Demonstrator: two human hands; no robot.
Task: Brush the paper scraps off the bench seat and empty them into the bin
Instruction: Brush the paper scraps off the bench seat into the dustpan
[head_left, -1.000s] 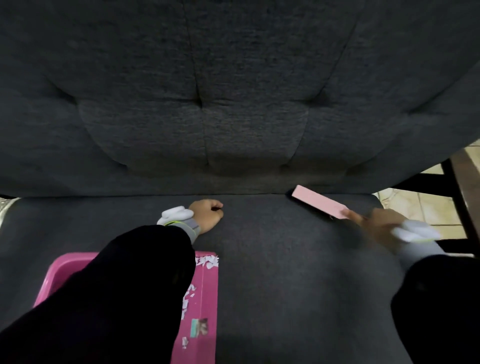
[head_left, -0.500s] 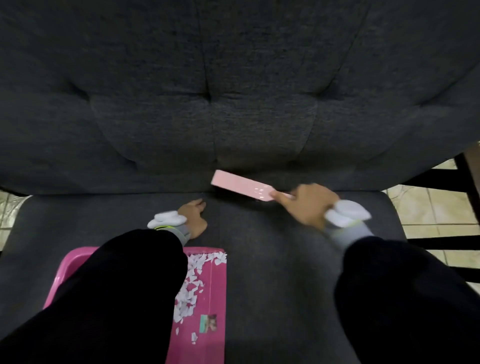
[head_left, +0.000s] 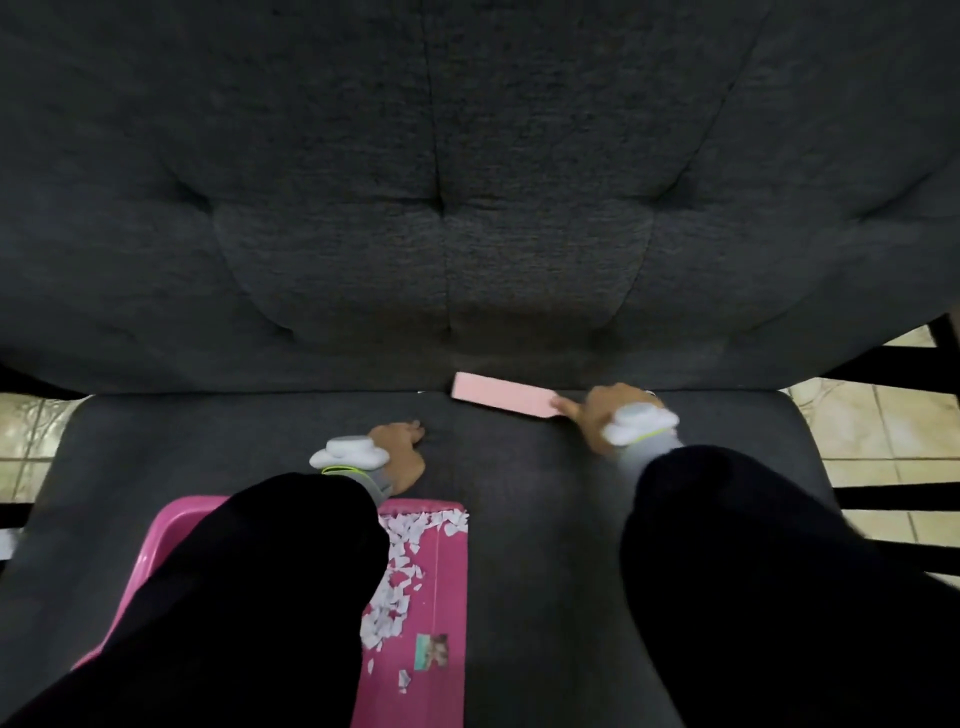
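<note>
While scraps (head_left: 397, 582) dot the dustpan (head_left: 441, 597), hands (head_left: 402, 452) lie beyond.

You will find no legible text, number or brand anywhere in this view. The only candidate is a small printed sticker (head_left: 432, 652) on the flat floor of the pink dustpan (head_left: 448, 587). You can make out teal and brownish patches on it, but any lettering there is too small and blurred to read.
</note>
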